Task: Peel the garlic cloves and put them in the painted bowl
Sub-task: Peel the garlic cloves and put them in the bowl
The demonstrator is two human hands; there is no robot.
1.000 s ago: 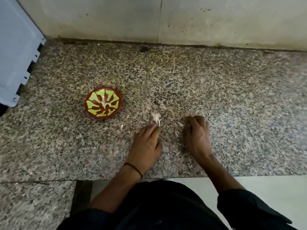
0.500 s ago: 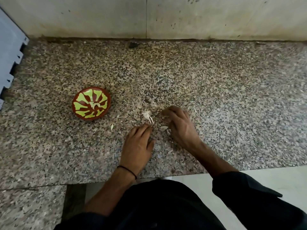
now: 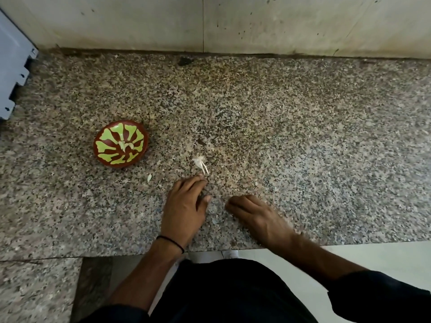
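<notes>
The painted bowl (image 3: 120, 143), red-brown with yellow-green petals, stands on the speckled granite counter (image 3: 303, 136) at the left, with pale garlic cloves (image 3: 126, 145) lying in its middle. A wisp of white garlic skin (image 3: 200, 163) lies just beyond my left hand (image 3: 186, 206), which rests palm down on the counter with its fingers straight. My right hand (image 3: 254, 215) rests beside it nearer the front edge. Its fingers are loosely bent, their tips touch the stone, and nothing shows in them.
A small pale garlic scrap (image 3: 149, 177) lies between the bowl and my left hand, and a tiny white bit (image 3: 255, 183) beyond my right hand. A tiled wall (image 3: 210, 22) closes the back. A grey-blue panel (image 3: 11, 73) juts in at the far left.
My right hand has drawn back from the skin scraps toward the counter's near edge. My left hand stays flat in the same spot. The bowl has not moved.
</notes>
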